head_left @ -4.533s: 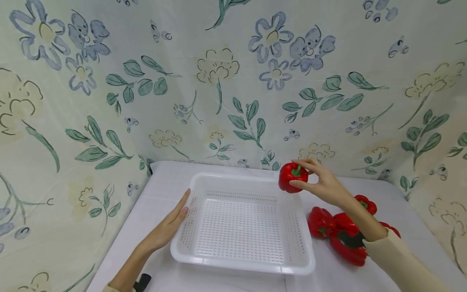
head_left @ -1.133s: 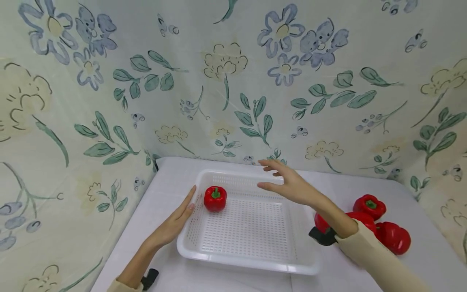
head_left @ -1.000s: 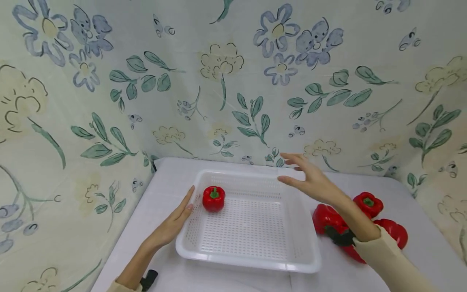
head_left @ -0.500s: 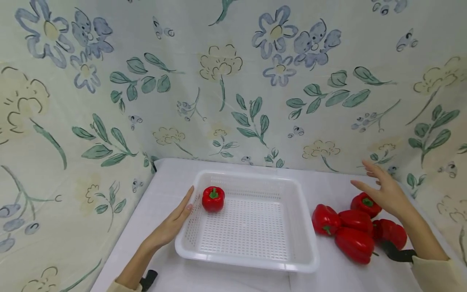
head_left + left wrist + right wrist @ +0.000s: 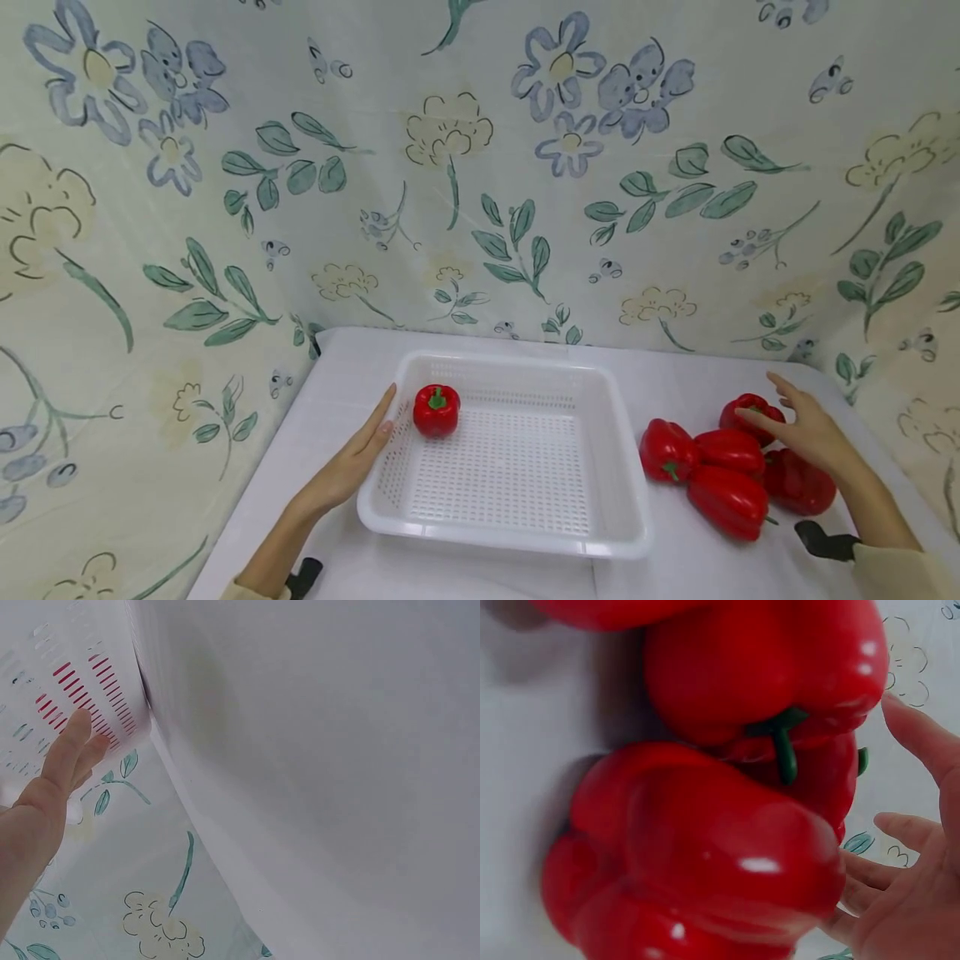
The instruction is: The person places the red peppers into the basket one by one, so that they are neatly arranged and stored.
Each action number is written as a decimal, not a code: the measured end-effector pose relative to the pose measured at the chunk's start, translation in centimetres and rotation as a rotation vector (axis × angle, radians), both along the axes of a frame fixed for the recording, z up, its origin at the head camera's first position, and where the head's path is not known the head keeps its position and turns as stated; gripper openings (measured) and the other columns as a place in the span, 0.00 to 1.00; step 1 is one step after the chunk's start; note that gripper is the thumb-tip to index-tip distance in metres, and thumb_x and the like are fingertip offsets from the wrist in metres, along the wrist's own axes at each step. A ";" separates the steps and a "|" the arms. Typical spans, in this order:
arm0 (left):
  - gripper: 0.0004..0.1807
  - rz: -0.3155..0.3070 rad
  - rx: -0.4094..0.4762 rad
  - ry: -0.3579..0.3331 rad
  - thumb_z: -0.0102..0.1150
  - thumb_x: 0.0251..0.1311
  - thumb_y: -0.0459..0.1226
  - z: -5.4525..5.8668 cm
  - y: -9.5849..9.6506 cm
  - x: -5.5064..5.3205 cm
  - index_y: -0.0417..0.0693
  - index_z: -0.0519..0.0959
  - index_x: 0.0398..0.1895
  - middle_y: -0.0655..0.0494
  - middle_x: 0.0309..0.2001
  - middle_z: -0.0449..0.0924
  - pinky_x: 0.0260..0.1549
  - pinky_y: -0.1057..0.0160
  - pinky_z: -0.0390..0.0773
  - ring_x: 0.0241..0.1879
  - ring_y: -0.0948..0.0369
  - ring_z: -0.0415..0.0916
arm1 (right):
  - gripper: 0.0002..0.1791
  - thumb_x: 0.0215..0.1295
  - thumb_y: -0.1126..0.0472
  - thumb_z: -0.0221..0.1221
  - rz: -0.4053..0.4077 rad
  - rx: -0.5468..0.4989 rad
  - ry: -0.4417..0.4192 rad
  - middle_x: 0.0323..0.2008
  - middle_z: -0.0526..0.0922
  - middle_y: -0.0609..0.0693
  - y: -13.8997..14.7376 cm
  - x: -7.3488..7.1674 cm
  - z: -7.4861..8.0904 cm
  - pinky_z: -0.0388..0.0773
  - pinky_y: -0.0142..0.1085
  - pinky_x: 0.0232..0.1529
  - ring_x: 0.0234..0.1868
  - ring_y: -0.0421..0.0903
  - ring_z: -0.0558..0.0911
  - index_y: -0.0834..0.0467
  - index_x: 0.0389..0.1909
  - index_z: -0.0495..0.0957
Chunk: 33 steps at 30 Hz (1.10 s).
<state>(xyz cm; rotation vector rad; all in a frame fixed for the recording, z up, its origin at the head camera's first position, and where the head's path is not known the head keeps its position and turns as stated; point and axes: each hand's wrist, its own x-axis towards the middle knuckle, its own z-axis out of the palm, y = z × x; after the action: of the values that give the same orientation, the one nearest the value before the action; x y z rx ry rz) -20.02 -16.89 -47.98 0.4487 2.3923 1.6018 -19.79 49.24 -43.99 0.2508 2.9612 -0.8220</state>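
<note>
White plastic basket [image 5: 510, 543]: slotted and shallow, set flat on the white-covered table [image 5: 420, 575] between the 2 hands, which seems to keep it within reach of each.

Left hand [image 5: 354, 460]: fingers straight along the outside of the basket's left wall, gripping nothing; the flat palm looks like a brace, enough to keep a light basket from sliding.

Basketed red bell pepper [image 5: 437, 412]: 1, upright with its green stem on top, in the far left part of the basket; red shows through the slots in the left wrist view, so it sits close to that wall, though contact cannot be told.

Loose red bell peppers: 5, huddled on the table just right of the basket, probably propping each other. The front pepper [image 5: 727, 502] lies on its side, stem to the right; the left pepper [image 5: 667, 452] is nearest the basket; the middle pepper [image 5: 729, 452] lies between that and the right pepper [image 5: 797, 483].

Right hand [image 5: 808, 429]: open around the rear pepper [image 5: 738, 407], thumb across its near side and fingers spread beyond, nothing gripped; whether skin meets pepper cannot be told. Such a wide spread seems suited to a round, glossy body.
</note>
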 end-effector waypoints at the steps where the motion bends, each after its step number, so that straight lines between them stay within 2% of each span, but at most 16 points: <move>1: 0.34 0.001 0.001 -0.001 0.35 0.83 0.49 0.0 0.0 0.0 0.68 0.38 0.85 0.52 0.86 0.38 0.70 0.38 0.66 0.82 0.40 0.44 | 0.62 0.71 0.37 0.60 -0.006 -0.005 -0.007 0.70 0.46 0.88 0.1 0.1 -0.2 0.68 0.81 0.51 0.67 0.86 0.54 0.67 0.81 0.30; 9: 0.34 -0.002 0.003 0.006 0.34 0.84 0.48 -0.1 -0.1 0.0 0.67 0.38 0.85 0.51 0.86 0.38 0.69 0.37 0.68 0.82 0.39 0.45 | 0.63 0.70 0.33 0.57 -0.017 0.022 -0.095 0.68 0.49 0.88 0.9 0.3 -1.0 0.69 0.80 0.52 0.64 0.85 0.57 0.68 0.80 0.30; 15: 0.34 0.004 0.006 -0.002 0.35 0.83 0.48 -0.2 -0.1 0.1 0.69 0.38 0.85 0.53 0.86 0.39 0.64 0.41 0.76 0.81 0.38 0.48 | 0.62 0.72 0.31 0.53 0.005 0.006 -0.153 0.67 0.52 0.87 1.3 0.5 -1.5 0.77 0.75 0.49 0.62 0.84 0.59 0.69 0.80 0.30; 27: 0.34 -0.018 0.028 0.007 0.34 0.83 0.48 -0.1 -0.2 -0.1 0.68 0.37 0.85 0.53 0.86 0.37 0.66 0.41 0.74 0.82 0.38 0.47 | 0.56 0.73 0.33 0.53 0.029 -0.013 -0.097 0.66 0.58 0.84 1.3 0.7 -2.0 0.84 0.66 0.41 0.59 0.81 0.65 0.66 0.82 0.38; 33: 0.34 -0.012 0.025 0.010 0.35 0.83 0.48 -0.2 -0.2 -0.1 0.69 0.38 0.85 0.54 0.86 0.37 0.65 0.41 0.75 0.82 0.38 0.47 | 0.56 0.73 0.33 0.53 0.021 0.007 -0.093 0.66 0.57 0.84 1.1 0.5 -1.9 0.81 0.71 0.44 0.60 0.81 0.63 0.67 0.81 0.38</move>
<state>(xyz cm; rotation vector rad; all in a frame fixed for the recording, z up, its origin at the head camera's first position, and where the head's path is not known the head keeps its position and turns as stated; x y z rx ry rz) -20.17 -17.12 -48.15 0.4760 2.3750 1.6292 -19.33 50.33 -45.90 0.2508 2.8754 -0.7762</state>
